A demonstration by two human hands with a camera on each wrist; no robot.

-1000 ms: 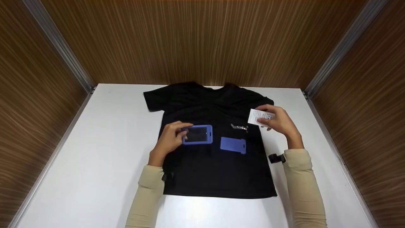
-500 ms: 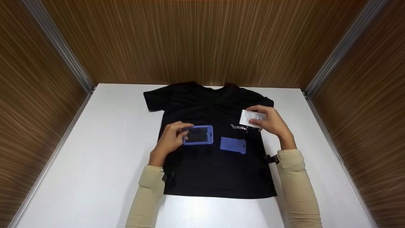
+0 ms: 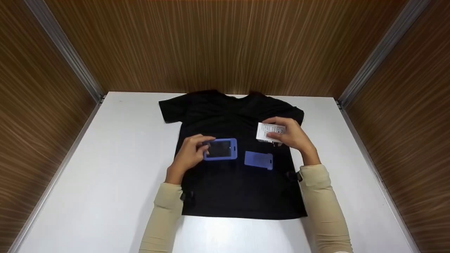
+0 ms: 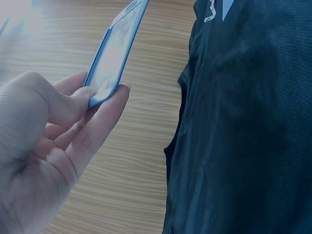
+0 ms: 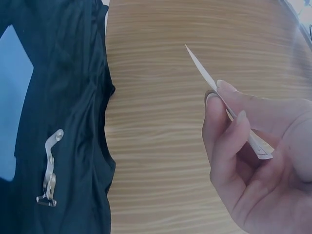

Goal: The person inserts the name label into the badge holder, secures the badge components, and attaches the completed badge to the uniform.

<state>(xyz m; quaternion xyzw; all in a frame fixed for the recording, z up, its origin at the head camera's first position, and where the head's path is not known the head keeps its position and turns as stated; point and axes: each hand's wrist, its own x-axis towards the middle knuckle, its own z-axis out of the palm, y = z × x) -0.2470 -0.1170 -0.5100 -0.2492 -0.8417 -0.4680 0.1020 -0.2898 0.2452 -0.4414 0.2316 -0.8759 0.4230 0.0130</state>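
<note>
Head view shows the right hand [image 3: 293,137] pinching a white printed card [image 3: 270,132] between thumb and curled fingers, carried leftward in two short steps over the last second, from off the shirt's right sleeve edge to a spot over the black T-shirt [image 3: 239,182]; now hovers at about 2 o'clock from the loose blue backing piece [image 3: 258,160] and right over the small metal clip [image 5: 48,170], which showed in the earlier head pictures and is now covered from above; judged as bringing the card toward the holder, with insertion not yet begun, card and holder well apart; left hand [image 3: 190,154] unchanged across the three head pictures, gripping the short end of the blue badge holder [image 3: 221,149] at 9 o'clock of the backing piece, clear window facing up; left wrist view confirms thumb and fingertips clamped on the holder's [image 4: 114,51] corner, raised off the cloth; right wrist view shows the card [image 5: 226,105] edge-on, a thin white sliver, so print unreadable there, and blurred to illegibility in the head view; clip lies flat on the shirt at 9 o'clock from the hand; holder's slot opening not discernible in any view; far shirt collar lost in shadow against the wooden wall [image 3: 225,45]; white table [image 3: 105,175] beneath all.
</note>
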